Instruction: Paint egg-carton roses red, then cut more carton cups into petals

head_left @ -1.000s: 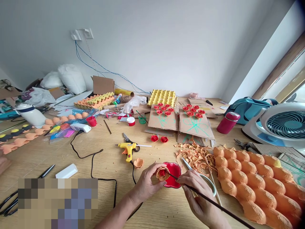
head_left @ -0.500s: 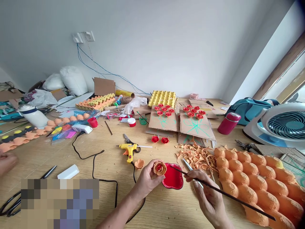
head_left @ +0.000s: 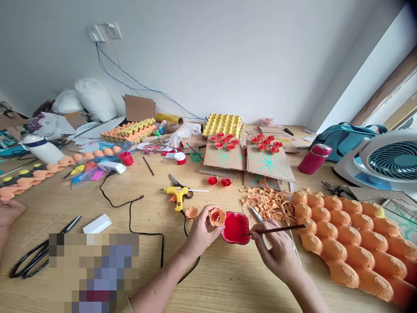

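My left hand (head_left: 201,232) is closed round a small orange paper rose (head_left: 216,216) with a red-painted centre, held just left of a red dish of paint (head_left: 235,228). My right hand (head_left: 273,251) pinches a thin dark paintbrush (head_left: 279,229) that lies nearly level, its tip at the dish's right rim. The dish rests on the wooden table (head_left: 137,217) between both hands.
A yellow glue gun (head_left: 176,194) and its black cable (head_left: 130,217) lie left of the hands. An orange egg tray (head_left: 345,234) and cut scraps (head_left: 267,204) sit to the right. Cardboard sheets with red roses (head_left: 247,156), a fan (head_left: 387,161), scissors (head_left: 39,254) and another person's hand (head_left: 8,213) are about.
The brush left the rose's centre and swung to the paint dish, now lying nearly level. My left hand lifted the rose slightly up and left. The view shifted a little downward.
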